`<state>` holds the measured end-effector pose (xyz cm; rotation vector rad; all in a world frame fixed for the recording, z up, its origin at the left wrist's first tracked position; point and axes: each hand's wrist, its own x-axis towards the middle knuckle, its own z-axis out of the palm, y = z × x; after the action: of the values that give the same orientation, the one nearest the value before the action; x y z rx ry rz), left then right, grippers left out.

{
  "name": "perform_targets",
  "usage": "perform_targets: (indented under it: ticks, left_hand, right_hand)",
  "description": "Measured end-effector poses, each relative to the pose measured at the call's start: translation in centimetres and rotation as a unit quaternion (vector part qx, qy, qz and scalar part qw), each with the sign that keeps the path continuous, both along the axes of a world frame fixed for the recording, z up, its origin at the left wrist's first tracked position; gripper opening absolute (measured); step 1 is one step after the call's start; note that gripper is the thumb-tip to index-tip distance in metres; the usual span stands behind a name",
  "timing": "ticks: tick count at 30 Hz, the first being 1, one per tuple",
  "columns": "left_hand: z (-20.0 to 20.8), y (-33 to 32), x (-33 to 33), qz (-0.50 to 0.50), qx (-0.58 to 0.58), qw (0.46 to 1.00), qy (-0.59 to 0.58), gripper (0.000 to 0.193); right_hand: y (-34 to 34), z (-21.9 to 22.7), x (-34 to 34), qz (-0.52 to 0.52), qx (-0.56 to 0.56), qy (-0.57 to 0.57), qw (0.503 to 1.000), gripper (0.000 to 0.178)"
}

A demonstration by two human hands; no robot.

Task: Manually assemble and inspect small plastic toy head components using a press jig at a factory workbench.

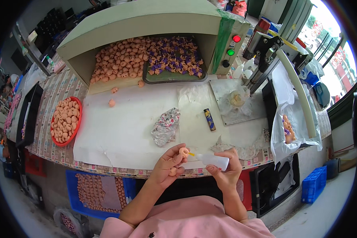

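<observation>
Paper-covered worktop point(123, 127), lower centre: a small, light, rigid head point(183, 151) is pinched in left hand point(168, 166); right hand point(225, 171) is clamped on soft squeezable bottle point(214, 160), best gripped mid-body.

You wear a pink short-sleeved top with a small dark mark near the chest; both your forearms are bare.

The worktop point(123, 131) lies open across its middle. A crumpled cloth point(166, 126) and a lighter point(209, 119) sit near the front edge; a red bowl point(66, 121) blocks the left edge, a plastic bag point(293, 127) the right.
</observation>
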<state>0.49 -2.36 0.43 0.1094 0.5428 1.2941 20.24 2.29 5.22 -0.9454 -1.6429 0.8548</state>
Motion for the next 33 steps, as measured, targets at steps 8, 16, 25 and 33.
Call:
perform_targets:
  ticks: [8,16,25,33]
  left_hand:
    - [-0.5,0.3,0.4,-0.002,0.012,1.000,0.015,0.035]
    - [-0.5,0.4,0.5,-0.001,-0.002,1.000,0.020,0.036]
    - [-0.5,0.4,0.8,0.001,-0.017,0.999,0.047,0.031]
    - [-0.6,0.3,1.1,0.003,-0.016,0.999,0.052,0.032]
  right_hand:
    - [0.1,0.0,0.1,-0.017,0.016,-0.049,0.999,0.045]
    - [0.3,-0.5,0.1,-0.009,0.014,-0.056,0.998,0.042]
    - [0.2,0.0,0.5,-0.034,0.032,-0.062,0.997,0.035]
    - [-0.1,0.2,1.5,-0.034,0.050,-0.075,0.995,0.031]
